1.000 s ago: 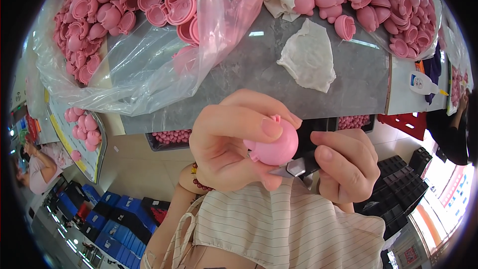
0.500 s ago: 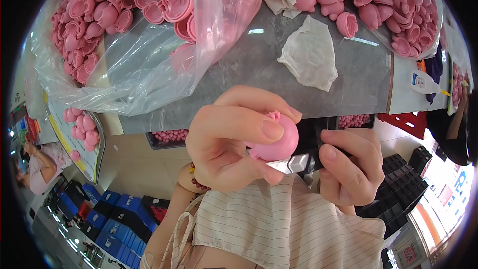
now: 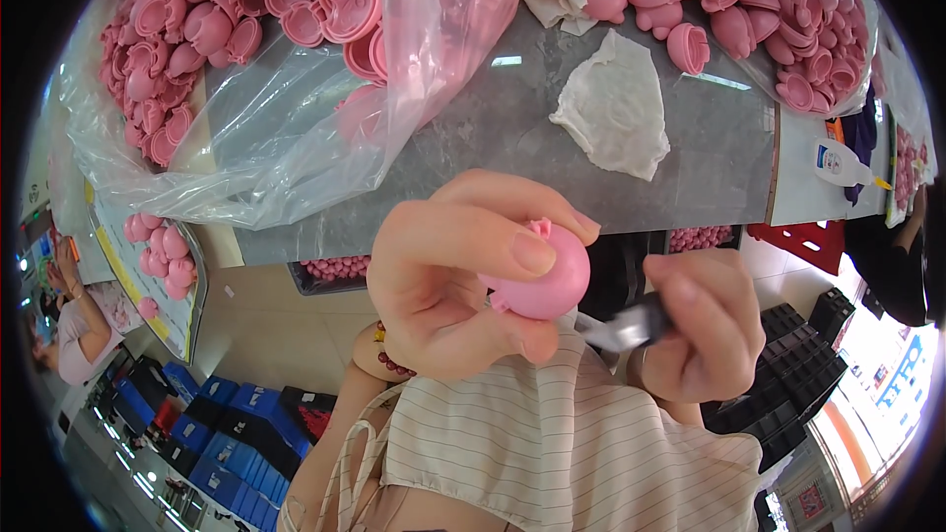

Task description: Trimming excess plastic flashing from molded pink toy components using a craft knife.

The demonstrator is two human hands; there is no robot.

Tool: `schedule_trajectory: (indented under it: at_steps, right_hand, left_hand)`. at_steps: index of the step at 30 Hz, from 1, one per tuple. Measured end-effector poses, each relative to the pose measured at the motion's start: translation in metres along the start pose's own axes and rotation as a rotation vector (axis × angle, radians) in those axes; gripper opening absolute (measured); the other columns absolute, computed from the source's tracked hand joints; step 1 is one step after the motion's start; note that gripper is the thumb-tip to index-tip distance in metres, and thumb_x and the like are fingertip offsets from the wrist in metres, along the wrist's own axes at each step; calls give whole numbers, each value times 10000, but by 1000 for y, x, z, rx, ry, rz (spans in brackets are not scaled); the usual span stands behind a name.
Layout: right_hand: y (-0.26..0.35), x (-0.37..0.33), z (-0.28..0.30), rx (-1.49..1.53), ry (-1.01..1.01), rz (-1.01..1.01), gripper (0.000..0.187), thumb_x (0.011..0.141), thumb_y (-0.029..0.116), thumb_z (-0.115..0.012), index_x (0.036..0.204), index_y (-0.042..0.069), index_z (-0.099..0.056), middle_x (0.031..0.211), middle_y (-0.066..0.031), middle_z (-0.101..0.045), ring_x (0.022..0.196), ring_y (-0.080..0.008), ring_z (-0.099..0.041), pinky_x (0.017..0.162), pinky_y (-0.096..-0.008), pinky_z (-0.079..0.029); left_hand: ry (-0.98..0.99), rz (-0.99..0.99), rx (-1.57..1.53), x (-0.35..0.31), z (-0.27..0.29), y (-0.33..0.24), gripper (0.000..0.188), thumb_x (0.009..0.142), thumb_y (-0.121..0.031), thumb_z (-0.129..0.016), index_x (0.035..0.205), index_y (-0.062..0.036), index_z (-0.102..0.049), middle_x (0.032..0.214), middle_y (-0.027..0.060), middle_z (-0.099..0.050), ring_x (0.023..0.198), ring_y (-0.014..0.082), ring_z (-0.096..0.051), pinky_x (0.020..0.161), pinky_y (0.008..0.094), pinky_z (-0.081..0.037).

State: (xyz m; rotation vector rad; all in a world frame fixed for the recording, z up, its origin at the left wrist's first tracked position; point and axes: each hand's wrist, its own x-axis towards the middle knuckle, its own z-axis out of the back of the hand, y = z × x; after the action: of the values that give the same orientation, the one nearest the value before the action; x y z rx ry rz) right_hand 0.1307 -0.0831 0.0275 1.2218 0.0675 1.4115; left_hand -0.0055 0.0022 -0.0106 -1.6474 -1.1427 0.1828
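From my distant post, I see the left hand (image 3: 443, 286) closed around a pink rounded piece (image 3: 554, 281), thumb on the near side and fingers curled over the far side. This grip, I judge, steadies the piece while leaving its right side exposed. The right hand (image 3: 711, 327) is folded about a dark-handled cutting tool (image 3: 642, 323), its metal end directed left, just beside the piece and apparently apart from it; motion blur hides which way the edge faces. Both hands are held at the near edge of the grey table (image 3: 473, 153). Farther off, the left heap of pink parts (image 3: 207, 30) is bordered by clear plastic (image 3: 286, 187), which I take to contain loose pieces; the right heap (image 3: 769, 0) lies beyond a white cloth (image 3: 616, 103), within likely reach.
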Motion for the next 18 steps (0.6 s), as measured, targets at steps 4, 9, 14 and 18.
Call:
schedule_trajectory:
  at_steps: [4, 9, 14, 18]
  right_hand:
    - [2, -9, 2, 67, -77, -327, 303, 676, -39, -545, 979, -56, -549, 743, -124, -600, 583, -143, -548, 531, -211, -438]
    - [3, -10, 6, 139, -34, -499, 228, 747, -18, -494, 959, -90, -537, 699, -125, -607, 568, -129, -558, 523, -192, -432]
    - [1, -10, 13, 70, 70, -379, 187, 698, 42, -609, 854, -58, -584, 636, -110, -596, 485, -144, -543, 429, -193, -405]
    - [-2, -7, 12, 26, 114, -203, 329, 588, 171, -698, 824, -34, -596, 612, -101, -587, 468, -161, -537, 397, -204, -387]
  left_hand:
    - [-142, 68, -101, 3, -8, -1, 471, 681, -205, -703, 942, -92, -327, 896, 237, -490, 547, 157, -522, 451, 192, -464]
    - [-109, 166, -236, 3, -4, -7, 549, 666, -229, -717, 1027, -96, -326, 914, 215, -490, 566, 144, -521, 415, 178, -436]
    - [-107, 193, -249, 0, -3, -4, 580, 660, -183, -710, 1107, -48, -367, 960, 222, -489, 663, 161, -521, 513, 205, -420]
    - [-128, 152, -336, -2, -3, -6, 518, 641, -107, -704, 1053, 42, -427, 1000, 244, -500, 838, 235, -534, 704, 283, -426]
